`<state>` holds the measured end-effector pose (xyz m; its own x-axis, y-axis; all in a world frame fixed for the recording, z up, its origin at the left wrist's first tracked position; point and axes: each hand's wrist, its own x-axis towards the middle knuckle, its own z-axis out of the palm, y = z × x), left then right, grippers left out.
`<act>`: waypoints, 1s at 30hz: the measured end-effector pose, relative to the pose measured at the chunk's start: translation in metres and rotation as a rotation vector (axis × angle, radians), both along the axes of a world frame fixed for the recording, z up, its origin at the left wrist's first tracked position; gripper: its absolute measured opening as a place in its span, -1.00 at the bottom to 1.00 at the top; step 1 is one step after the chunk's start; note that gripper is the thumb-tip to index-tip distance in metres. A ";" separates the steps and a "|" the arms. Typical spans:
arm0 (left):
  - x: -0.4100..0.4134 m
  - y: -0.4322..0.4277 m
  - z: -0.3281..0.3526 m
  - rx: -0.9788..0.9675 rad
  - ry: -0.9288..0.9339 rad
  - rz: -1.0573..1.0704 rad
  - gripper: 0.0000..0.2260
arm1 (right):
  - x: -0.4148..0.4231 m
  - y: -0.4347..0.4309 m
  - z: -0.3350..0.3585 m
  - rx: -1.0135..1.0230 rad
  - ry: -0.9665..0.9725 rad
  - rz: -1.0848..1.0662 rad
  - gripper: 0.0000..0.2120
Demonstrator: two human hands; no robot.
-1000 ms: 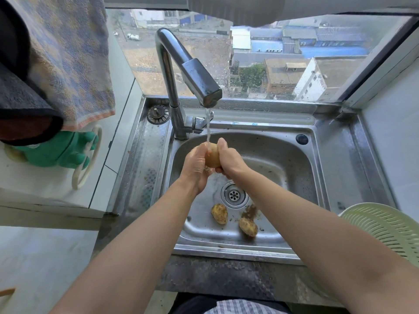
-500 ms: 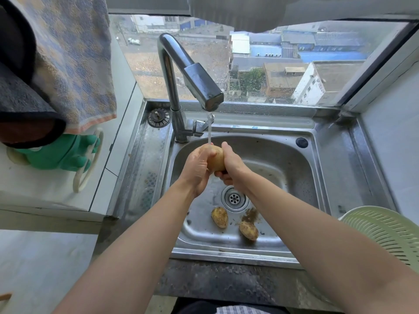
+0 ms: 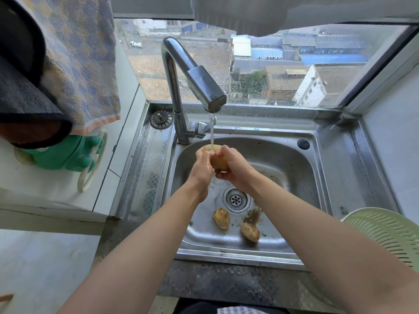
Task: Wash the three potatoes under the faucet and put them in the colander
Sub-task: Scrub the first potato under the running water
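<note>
Head view of a steel sink [image 3: 294, 159] set below a window; at the far left a patterned towel [image 3: 84, 64] hangs above a green glove [image 3: 65, 152] resting on the white ledge beside the sink's left drainboard. A sink plug [image 3: 161, 119] lies at the far left corner of the steel surround; the faucet [image 3: 192, 82] rises just right of it, its spout reaching over the basin, and a thin water stream [image 3: 212, 132] falls from the spout. The left hand [image 3: 203, 165] and the right hand [image 3: 233, 168] are brought together over the middle of the basin, both clasped around one potato [image 3: 218, 161], which sits directly under the stream; the stream strikes its top. The drain [image 3: 236, 199] lies below the hands. A second potato [image 3: 221, 218] rests on the basin floor near the front edge, just left of the drain; a third potato [image 3: 250, 232] lies right of it, beside a patch of dirt [image 3: 253, 215]. The pale green colander [image 3: 390, 234] stands at the near right corner of the surround, partly cut by the picture's edge.
</note>
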<state>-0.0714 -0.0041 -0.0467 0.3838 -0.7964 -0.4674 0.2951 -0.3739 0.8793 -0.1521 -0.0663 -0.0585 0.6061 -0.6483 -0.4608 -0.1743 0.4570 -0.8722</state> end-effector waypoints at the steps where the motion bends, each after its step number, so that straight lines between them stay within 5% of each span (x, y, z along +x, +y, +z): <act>1: -0.001 0.000 0.000 0.000 -0.023 -0.008 -0.70 | 0.000 0.000 -0.001 -0.021 0.010 0.012 -0.73; 6: 0.000 -0.002 -0.001 0.006 -0.062 0.045 -0.74 | 0.004 0.002 -0.003 -0.117 0.128 -0.076 -0.76; 11: -0.007 -0.004 0.005 0.016 -0.082 0.088 -0.82 | 0.014 -0.002 -0.007 -0.336 0.356 -0.132 -0.37; 16: 0.004 -0.005 -0.001 0.015 -0.090 0.153 -0.78 | 0.004 -0.003 0.003 -0.178 0.093 0.081 -0.65; 21: -0.003 -0.002 -0.002 0.014 -0.118 0.105 -0.76 | 0.015 0.001 -0.004 -0.252 0.210 -0.178 -0.77; 26: 0.002 -0.002 0.003 0.071 -0.103 0.159 -0.83 | 0.006 0.011 -0.001 -0.145 0.119 0.045 -0.72; 30: -0.001 0.000 -0.003 0.041 -0.167 0.104 -0.67 | 0.019 0.004 -0.004 -0.309 0.235 -0.225 -0.69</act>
